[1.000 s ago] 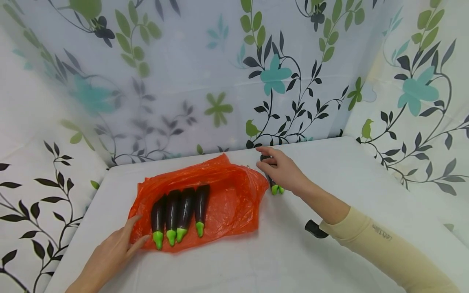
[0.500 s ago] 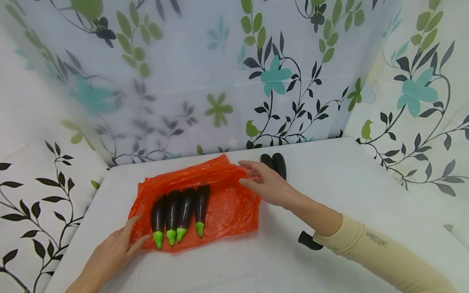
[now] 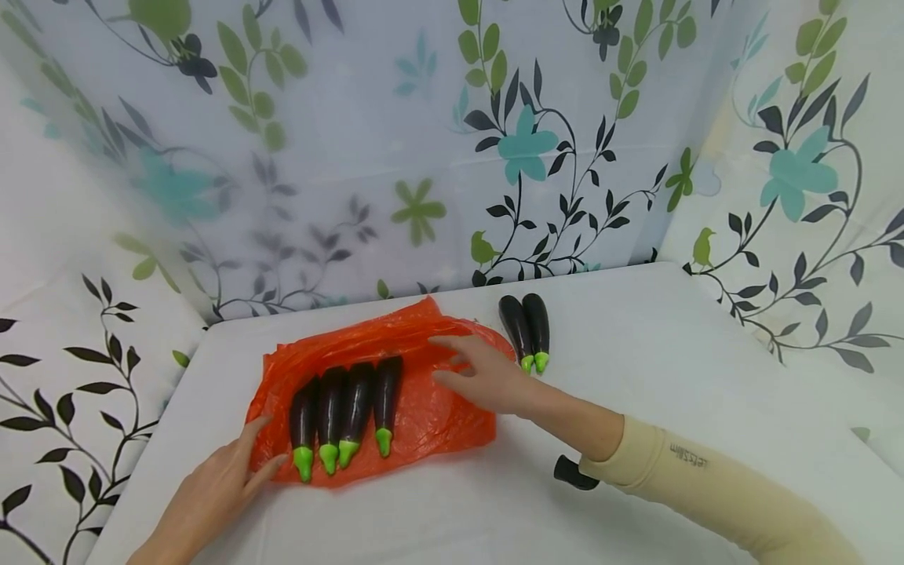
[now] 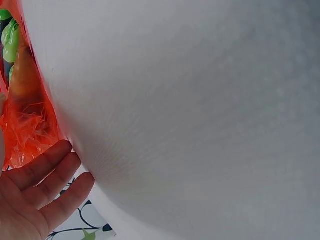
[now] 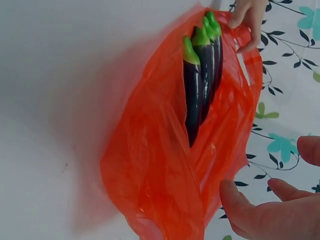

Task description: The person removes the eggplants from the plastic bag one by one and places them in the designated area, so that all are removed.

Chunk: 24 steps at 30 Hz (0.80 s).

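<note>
Leaf-and-flower printed fabric backs and flanks a white surface.

Item: one red plastic bag, crumpled, spread between the two hands.

Item: four eggplants, dark with green stem ends, side by side in the bag; between the hands, just beside the left hand's fingertips.

Item: two further eggplants, lying together on the surface outside the bag, just beyond the right hand and to its right.

Left hand: at the bag's near left edge, fingers extended and spread, nothing gripped; contact with the plastic cannot be told for certain.

Right hand: over the bag's right part, thumb and fingers apart, nothing held; pale sleeve behind it.

Principal relation: the bagged group lies to the right hand's left, a bare stretch of red plastic between. Long axes run away from the person, stems nearest, roughly crosswise to the right hand's pointing. Of the two, the left hand appears nearer the group; the right, nearer the outside pair.
</note>
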Each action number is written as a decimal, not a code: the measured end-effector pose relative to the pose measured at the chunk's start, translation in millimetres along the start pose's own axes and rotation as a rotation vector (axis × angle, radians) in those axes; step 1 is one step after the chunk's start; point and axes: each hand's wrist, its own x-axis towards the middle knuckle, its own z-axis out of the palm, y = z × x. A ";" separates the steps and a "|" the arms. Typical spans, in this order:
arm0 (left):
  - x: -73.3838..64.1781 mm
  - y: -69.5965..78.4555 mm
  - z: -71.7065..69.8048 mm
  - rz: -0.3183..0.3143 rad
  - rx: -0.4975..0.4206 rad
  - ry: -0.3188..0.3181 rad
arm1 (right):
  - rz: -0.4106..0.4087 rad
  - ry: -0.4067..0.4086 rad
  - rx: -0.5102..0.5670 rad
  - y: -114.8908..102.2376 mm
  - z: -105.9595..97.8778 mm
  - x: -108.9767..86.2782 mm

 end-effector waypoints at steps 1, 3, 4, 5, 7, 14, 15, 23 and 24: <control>0.0 -0.2 0.1 0.004 0.000 0.005 | 0.005 -0.007 -0.007 0.2 1.6 0.9; 0.0 -0.2 0.3 0.007 -0.002 0.009 | 0.013 -0.020 -0.012 0.3 5.0 2.6; 0.1 -0.2 0.4 0.007 -0.003 0.010 | 0.016 -0.026 -0.016 0.7 6.6 3.7; 0.3 -0.2 0.1 0.005 -0.003 0.007 | 0.023 -0.030 -0.020 1.3 8.3 4.7; 0.3 0.1 0.4 0.004 -0.004 0.007 | 0.034 -0.040 -0.027 2.0 11.2 6.3; 1.5 -0.3 -0.3 -0.006 0.003 -0.010 | 0.059 -0.058 -0.061 2.4 21.1 13.7; 1.5 -0.2 -0.3 -0.005 0.001 -0.011 | 0.065 -0.062 -0.067 2.7 22.7 14.8; 2.6 0.1 -1.2 -0.015 -0.002 -0.027 | 0.067 -0.092 -0.095 6.1 35.4 24.1; 2.9 0.0 -1.1 -0.016 -0.003 -0.025 | 0.065 -0.094 -0.098 6.6 36.8 25.2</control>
